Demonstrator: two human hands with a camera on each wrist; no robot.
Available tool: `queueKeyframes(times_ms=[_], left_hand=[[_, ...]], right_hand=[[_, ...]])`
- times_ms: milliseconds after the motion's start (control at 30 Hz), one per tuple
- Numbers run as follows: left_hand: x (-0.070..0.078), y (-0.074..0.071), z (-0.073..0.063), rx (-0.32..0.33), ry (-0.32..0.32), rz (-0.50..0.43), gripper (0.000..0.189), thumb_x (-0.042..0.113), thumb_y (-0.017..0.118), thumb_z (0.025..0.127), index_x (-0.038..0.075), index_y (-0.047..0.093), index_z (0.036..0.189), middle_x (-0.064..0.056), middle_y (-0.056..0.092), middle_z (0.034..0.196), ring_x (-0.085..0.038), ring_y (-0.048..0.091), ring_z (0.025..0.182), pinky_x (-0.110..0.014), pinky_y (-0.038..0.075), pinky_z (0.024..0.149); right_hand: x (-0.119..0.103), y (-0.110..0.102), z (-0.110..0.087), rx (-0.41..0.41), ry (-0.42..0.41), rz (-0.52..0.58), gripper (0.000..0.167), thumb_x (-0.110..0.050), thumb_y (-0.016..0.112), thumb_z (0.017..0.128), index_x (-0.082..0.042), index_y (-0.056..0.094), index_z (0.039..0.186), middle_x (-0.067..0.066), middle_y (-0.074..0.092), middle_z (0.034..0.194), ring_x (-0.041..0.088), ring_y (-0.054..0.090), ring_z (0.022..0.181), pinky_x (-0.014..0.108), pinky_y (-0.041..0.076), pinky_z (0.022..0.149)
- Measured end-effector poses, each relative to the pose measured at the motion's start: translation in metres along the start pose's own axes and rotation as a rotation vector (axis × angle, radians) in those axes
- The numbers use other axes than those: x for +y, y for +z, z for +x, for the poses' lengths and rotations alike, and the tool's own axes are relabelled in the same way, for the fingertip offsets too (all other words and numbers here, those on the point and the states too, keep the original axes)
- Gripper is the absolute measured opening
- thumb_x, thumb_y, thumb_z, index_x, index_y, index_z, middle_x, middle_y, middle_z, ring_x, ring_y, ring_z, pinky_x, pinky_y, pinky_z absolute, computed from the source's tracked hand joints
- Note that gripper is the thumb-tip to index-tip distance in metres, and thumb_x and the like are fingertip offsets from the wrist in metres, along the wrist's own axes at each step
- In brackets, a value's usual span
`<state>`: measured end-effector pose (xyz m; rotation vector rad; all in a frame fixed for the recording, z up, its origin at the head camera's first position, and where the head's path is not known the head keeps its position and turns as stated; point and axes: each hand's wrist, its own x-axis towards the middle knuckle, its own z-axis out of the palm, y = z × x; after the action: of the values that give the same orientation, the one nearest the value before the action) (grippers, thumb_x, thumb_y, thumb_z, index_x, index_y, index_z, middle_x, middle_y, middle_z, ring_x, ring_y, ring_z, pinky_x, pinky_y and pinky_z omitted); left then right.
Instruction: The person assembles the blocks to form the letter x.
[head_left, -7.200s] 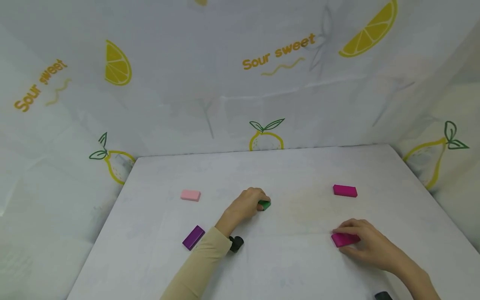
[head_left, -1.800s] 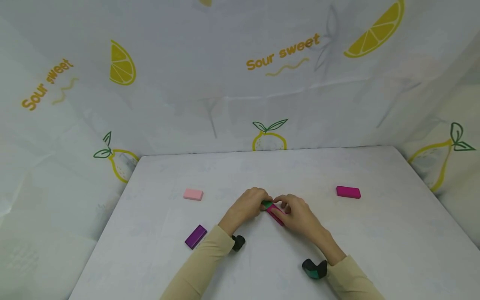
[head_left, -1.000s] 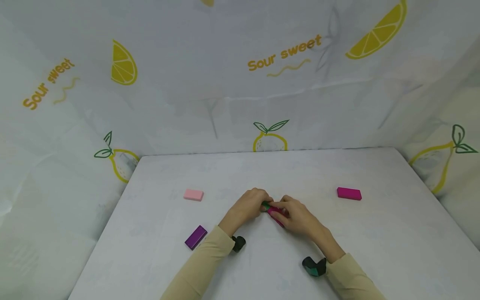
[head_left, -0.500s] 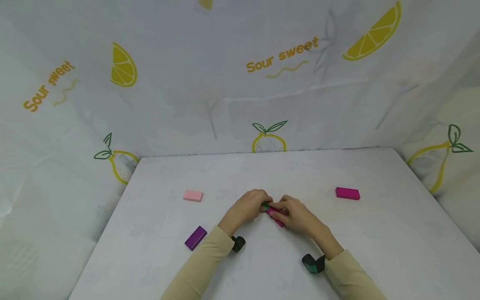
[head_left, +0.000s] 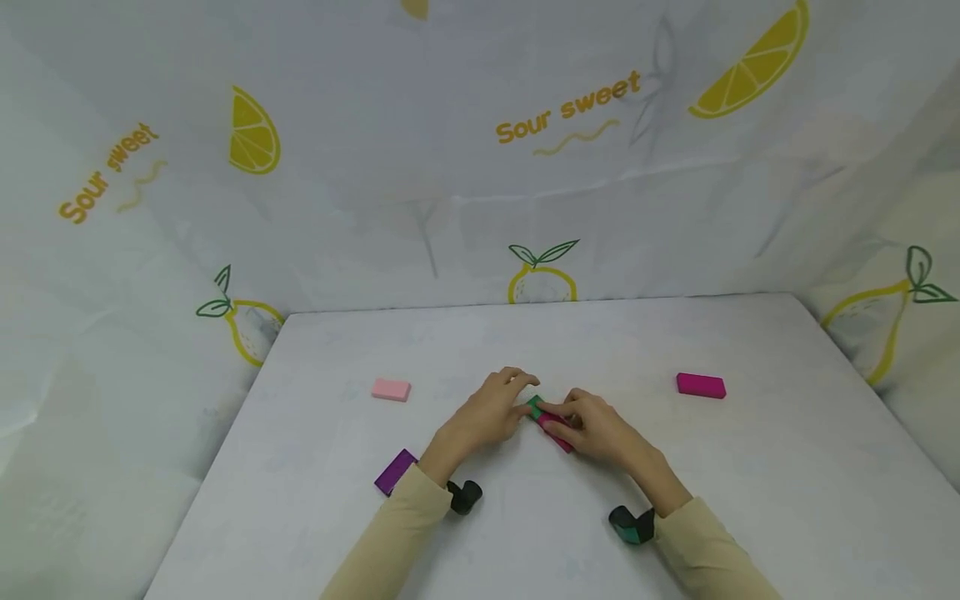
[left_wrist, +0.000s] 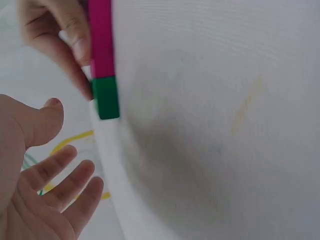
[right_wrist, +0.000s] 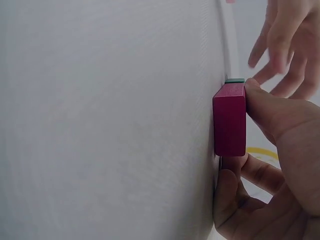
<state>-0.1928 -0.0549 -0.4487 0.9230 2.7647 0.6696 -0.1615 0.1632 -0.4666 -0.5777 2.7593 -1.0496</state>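
Near the middle of the table in the head view, a small green block [head_left: 534, 402] lies end to end with a magenta block [head_left: 564, 442]. My right hand [head_left: 603, 429] pinches the magenta block between thumb and fingers, one fingertip reaching the green block. In the right wrist view the thumb is on one side of the magenta block [right_wrist: 230, 125] and curled fingers are on the other. My left hand [head_left: 487, 410] is just left of the green block, fingers spread. The left wrist view shows a gap between that hand and the green block [left_wrist: 106, 98].
A pink block [head_left: 391, 390] lies at the back left. The purple block [head_left: 395, 472] is partly behind my left sleeve. Another magenta block [head_left: 701, 385] lies at the back right. White cloth with lemon prints [head_left: 480, 167] stands behind the table [head_left: 750, 483].
Earlier, the right hand brought the magenta block from the right to the green block. Since half a second ago, the left hand has let go of the green block and moved slightly left, fingers spreading.
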Motion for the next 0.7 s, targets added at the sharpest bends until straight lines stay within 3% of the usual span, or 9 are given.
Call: queueKeyframes(times_ms=[133,400,533,700], left_hand=[[-0.009,-0.013,-0.021,0.108,-0.029,-0.076,0.045,0.028,0.066,0.101,0.014,0.053,0.142,-0.009,0.053,0.148,-0.030,0.052,0.134,-0.047,0.049,0.109],[-0.029,-0.037,-0.067,0.306,-0.098,-0.070,0.059,0.031,0.079,0.089,0.006,0.056,0.138,-0.013,0.060,0.141,-0.037,0.056,0.130,-0.052,0.049,0.105],[-0.038,-0.045,-0.091,0.346,-0.145,-0.058,0.059,0.029,0.080,0.088,0.003,0.058,0.136,-0.015,0.061,0.139,-0.036,0.057,0.130,-0.052,0.050,0.104],[-0.047,-0.049,-0.116,0.340,-0.238,-0.073,0.055,0.024,0.081,0.087,0.001,0.061,0.133,-0.016,0.063,0.136,-0.037,0.057,0.128,-0.053,0.050,0.102]], right_hand=[[-0.001,-0.001,0.000,-0.011,0.032,0.002,0.038,-0.023,0.074,0.095,-0.011,0.070,0.131,0.002,0.059,0.091,0.011,0.050,0.076,0.022,0.044,0.063],[-0.001,-0.002,0.001,-0.012,0.012,-0.022,0.038,-0.023,0.073,0.095,-0.012,0.069,0.132,0.000,0.056,0.087,0.009,0.047,0.074,0.020,0.042,0.062],[0.000,-0.002,0.002,-0.011,-0.001,-0.012,0.038,-0.023,0.073,0.096,-0.011,0.069,0.132,0.000,0.056,0.088,0.008,0.046,0.074,0.020,0.041,0.061],[0.000,-0.002,0.002,-0.022,-0.002,0.006,0.039,-0.024,0.072,0.096,-0.011,0.068,0.133,0.001,0.056,0.089,0.008,0.046,0.074,0.021,0.041,0.062]])
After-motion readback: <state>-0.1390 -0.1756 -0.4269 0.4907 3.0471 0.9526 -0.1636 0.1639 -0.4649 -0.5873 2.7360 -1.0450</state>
